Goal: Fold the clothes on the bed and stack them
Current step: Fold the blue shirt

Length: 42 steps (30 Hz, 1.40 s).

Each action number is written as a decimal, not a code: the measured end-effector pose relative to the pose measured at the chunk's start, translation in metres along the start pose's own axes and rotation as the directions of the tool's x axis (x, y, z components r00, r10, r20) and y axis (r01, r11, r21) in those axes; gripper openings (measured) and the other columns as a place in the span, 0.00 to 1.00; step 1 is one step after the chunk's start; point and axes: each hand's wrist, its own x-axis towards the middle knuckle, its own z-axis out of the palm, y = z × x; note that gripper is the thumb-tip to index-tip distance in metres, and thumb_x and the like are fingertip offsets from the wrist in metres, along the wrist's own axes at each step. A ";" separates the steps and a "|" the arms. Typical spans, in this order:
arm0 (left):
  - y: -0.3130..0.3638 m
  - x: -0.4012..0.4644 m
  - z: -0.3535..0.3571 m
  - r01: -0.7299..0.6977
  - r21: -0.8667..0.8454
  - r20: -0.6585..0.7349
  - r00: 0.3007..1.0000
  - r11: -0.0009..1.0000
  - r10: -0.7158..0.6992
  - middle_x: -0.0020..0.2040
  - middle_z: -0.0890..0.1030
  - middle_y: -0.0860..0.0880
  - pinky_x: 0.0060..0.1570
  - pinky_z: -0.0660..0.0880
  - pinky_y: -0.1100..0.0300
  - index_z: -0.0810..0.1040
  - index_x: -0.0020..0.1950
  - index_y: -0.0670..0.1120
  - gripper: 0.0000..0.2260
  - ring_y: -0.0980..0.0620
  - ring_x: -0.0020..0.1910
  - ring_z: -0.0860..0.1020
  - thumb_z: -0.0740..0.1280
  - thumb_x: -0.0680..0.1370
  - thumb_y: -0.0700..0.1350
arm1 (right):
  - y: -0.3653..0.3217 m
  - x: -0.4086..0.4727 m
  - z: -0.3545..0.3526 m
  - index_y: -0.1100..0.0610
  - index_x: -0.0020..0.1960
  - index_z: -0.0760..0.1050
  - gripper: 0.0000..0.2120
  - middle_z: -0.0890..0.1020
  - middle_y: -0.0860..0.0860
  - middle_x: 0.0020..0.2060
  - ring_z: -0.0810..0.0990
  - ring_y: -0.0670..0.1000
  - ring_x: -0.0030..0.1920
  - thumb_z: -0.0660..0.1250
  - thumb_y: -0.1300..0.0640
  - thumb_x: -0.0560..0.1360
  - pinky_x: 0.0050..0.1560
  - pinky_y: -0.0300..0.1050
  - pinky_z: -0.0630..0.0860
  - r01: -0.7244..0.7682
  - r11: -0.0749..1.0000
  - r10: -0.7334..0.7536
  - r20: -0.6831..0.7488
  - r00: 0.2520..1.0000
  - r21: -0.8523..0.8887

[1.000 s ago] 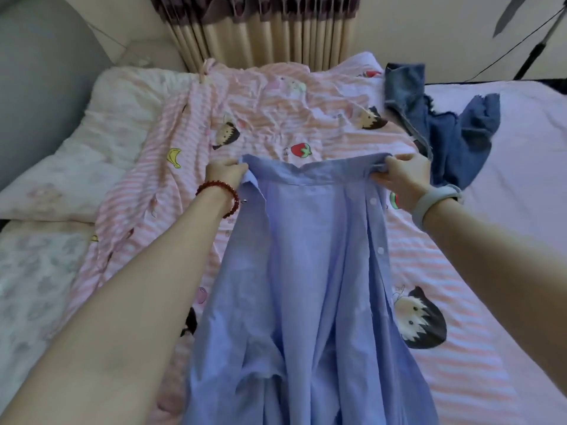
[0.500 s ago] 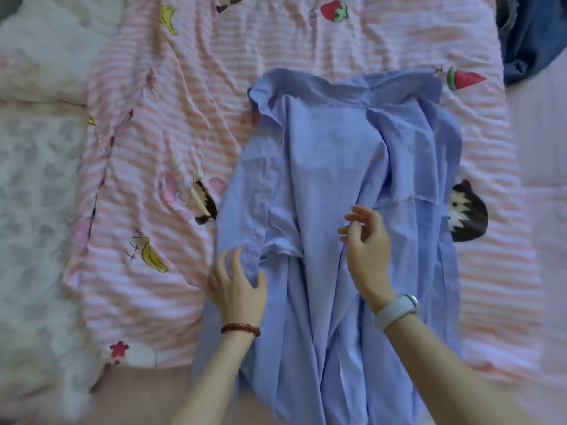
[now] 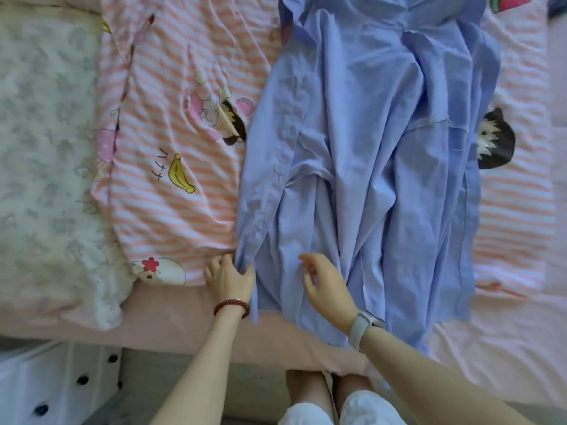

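A light blue shirt (image 3: 368, 142) lies lengthwise and wrinkled on a pink striped blanket (image 3: 184, 191) with cartoon prints, its hem hanging over the bed's near edge. My left hand (image 3: 228, 276), with a red bead bracelet, pinches the shirt's lower left edge between thumb and fingers. My right hand (image 3: 325, 285), with a white wristband, hovers just above the lower middle of the shirt, fingers loosely curled and holding nothing.
A pale floral quilt (image 3: 46, 164) covers the bed's left side. A dark blue garment (image 3: 557, 7) peeks in at the top right corner. A white drawer unit with black knobs (image 3: 61, 381) stands at the lower left. My feet (image 3: 331, 391) are by the bed's edge.
Both hands let go of the shirt's collar end and came down to its hem near me. The view tilted down. My left hand took hold of the lower left edge.
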 end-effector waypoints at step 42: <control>0.000 -0.019 -0.006 -0.169 -0.154 0.516 0.827 0.973 0.225 0.62 0.72 0.53 0.62 0.70 0.55 0.62 0.70 0.49 0.28 0.51 0.63 0.71 0.70 0.73 0.45 | 0.021 -0.010 -0.093 0.58 0.52 0.68 0.06 0.72 0.46 0.38 0.71 0.47 0.40 0.63 0.57 0.77 0.39 0.39 0.67 -0.329 0.871 0.460 -0.375 0.805 0.363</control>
